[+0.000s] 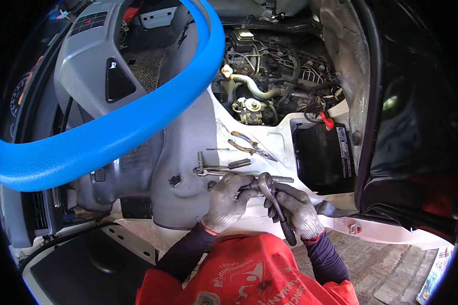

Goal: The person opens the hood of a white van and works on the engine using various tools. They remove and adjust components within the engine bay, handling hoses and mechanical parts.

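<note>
In front of my chest, both gloved hands meet at a ratchet wrench (276, 201). My right hand (297, 208) is closed round it, its dark handle slanting down toward me. My left hand (225, 201) pinches a short dark socket piece (249, 185) beside the ratchet's round head; the glove hides part of it. Just beyond lie a long metal bar (284, 179), a short socket extension (200, 161) and a dark cylindrical socket (239, 163). Farther off, pliers (253, 146) with yellow and blue handles rest on the white panel (275, 134).
A blue steering wheel (152, 114) spans the left. Beyond the white panel is an exposed engine (285, 71). A black battery (320, 157) with a red terminal cover (327, 120) sits to the right. An open door panel (94, 267) stands at the lower left.
</note>
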The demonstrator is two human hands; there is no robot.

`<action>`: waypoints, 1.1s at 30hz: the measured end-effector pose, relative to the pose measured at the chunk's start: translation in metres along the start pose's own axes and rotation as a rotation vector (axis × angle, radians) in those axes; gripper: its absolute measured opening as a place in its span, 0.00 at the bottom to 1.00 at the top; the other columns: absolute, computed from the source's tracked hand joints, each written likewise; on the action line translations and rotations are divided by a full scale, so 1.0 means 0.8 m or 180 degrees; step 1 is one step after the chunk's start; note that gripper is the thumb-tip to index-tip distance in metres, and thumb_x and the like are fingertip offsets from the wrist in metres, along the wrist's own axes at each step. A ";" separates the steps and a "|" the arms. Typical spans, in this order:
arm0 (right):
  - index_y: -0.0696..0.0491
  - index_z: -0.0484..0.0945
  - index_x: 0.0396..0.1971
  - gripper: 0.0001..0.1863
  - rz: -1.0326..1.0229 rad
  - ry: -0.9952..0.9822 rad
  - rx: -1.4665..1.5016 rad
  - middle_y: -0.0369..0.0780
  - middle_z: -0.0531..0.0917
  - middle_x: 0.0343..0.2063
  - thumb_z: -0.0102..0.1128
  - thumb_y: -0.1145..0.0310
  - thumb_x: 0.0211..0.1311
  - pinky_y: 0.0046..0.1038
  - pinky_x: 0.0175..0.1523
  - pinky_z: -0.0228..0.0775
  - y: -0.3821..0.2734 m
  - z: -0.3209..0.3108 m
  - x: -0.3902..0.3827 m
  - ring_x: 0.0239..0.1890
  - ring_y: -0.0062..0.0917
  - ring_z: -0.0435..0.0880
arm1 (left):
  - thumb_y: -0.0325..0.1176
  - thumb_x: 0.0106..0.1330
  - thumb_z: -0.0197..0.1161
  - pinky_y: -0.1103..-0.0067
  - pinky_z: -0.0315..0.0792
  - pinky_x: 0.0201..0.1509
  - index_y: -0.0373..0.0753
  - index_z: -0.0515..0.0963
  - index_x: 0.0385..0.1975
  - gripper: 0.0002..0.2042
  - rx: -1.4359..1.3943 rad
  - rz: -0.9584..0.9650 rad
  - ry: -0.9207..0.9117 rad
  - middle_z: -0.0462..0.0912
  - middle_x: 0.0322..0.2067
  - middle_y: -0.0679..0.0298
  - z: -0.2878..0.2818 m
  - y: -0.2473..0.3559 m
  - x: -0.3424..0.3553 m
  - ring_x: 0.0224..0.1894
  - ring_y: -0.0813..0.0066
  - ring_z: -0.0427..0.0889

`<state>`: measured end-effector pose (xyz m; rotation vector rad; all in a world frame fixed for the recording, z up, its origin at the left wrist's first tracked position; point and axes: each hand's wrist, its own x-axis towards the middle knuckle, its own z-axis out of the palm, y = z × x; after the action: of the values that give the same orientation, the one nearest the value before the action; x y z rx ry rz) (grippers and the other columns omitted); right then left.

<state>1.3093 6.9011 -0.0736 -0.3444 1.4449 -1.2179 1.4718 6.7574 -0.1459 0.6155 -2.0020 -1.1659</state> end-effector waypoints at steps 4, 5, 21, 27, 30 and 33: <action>0.63 0.78 0.57 0.19 0.0567 -0.0408 0.0595 0.45 0.87 0.38 0.58 0.63 0.78 0.27 0.39 0.83 -0.004 -0.016 -0.002 0.34 0.25 0.87 | 0.28 0.62 0.78 0.72 0.83 0.50 0.32 0.83 0.46 0.15 -0.0770 -0.0317 -0.0335 0.88 0.42 0.58 -0.004 -0.011 -0.001 0.44 0.68 0.88; 0.63 0.78 0.56 0.19 0.0614 -0.0435 0.0509 0.45 0.87 0.38 0.59 0.63 0.77 0.27 0.39 0.83 -0.002 -0.018 -0.002 0.34 0.25 0.87 | 0.28 0.62 0.78 0.73 0.83 0.50 0.31 0.83 0.47 0.16 -0.0836 -0.0416 -0.0489 0.87 0.43 0.57 -0.007 -0.013 -0.001 0.44 0.69 0.88; 0.62 0.77 0.49 0.16 0.0361 -0.0790 0.0803 0.40 0.83 0.31 0.65 0.68 0.67 0.24 0.36 0.76 0.023 0.001 -0.004 0.30 0.22 0.81 | 0.30 0.72 0.65 0.65 0.77 0.64 0.42 0.78 0.62 0.19 -0.0377 -0.0109 -0.2507 0.85 0.54 0.56 -0.035 -0.020 0.048 0.58 0.55 0.84; 0.59 0.77 0.53 0.18 0.0508 -0.0374 0.0273 0.38 0.84 0.35 0.67 0.65 0.71 0.23 0.40 0.78 -0.002 0.002 0.013 0.33 0.20 0.83 | 0.36 0.65 0.70 0.63 0.82 0.48 0.40 0.83 0.48 0.14 0.0876 0.0546 -0.2012 0.88 0.40 0.56 -0.030 -0.044 0.073 0.43 0.54 0.89; 0.58 0.71 0.68 0.37 -0.0841 0.0028 -0.2670 0.47 0.87 0.46 0.73 0.58 0.64 0.37 0.54 0.80 -0.029 -0.008 0.047 0.46 0.35 0.88 | 0.36 0.63 0.71 0.63 0.82 0.42 0.41 0.85 0.41 0.10 0.0937 0.0460 -0.1188 0.87 0.32 0.58 -0.014 -0.054 0.102 0.37 0.55 0.89; 0.55 0.70 0.69 0.37 -0.1073 0.0751 -0.3484 0.55 0.86 0.49 0.69 0.70 0.58 0.43 0.57 0.79 -0.061 -0.013 0.094 0.51 0.49 0.87 | 0.35 0.63 0.70 0.60 0.80 0.41 0.41 0.83 0.35 0.07 0.0738 0.0215 -0.0628 0.86 0.28 0.55 0.013 -0.068 0.152 0.34 0.51 0.87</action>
<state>1.2572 6.8274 -0.0776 -1.2486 2.2397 -0.6054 1.3905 6.6519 -0.1549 0.5593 -2.3297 -0.9942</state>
